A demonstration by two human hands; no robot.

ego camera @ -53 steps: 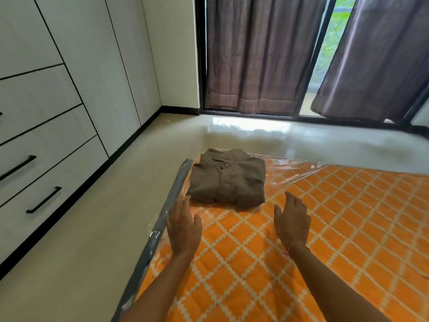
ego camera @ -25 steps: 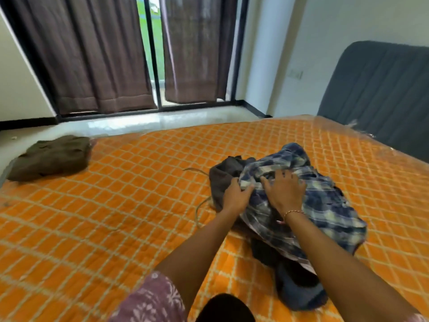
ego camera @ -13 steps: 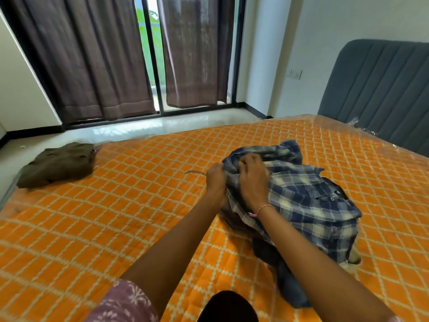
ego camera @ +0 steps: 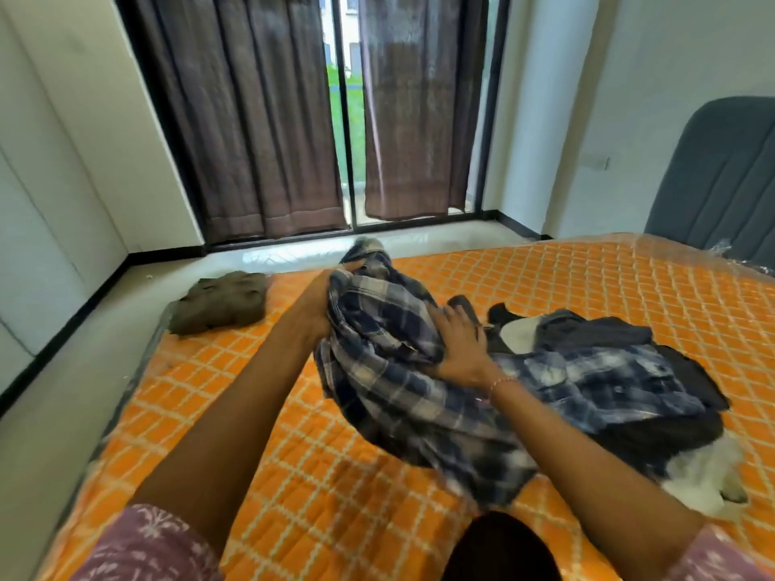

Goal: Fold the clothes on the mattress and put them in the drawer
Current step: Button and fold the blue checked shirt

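left hand (ego camera: 312, 306) clenched, raised; right hand (ego camera: 459, 350) lower, fingers (ego camera: 457, 316) spread.

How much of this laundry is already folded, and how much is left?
Done: one olive-brown shirt lies folded at the mattress corner. In hand: the left hand grips the blue plaid shirt; the right hand rests on it. Left: a dark and white clothes heap to fold; nothing is in a drawer yet.
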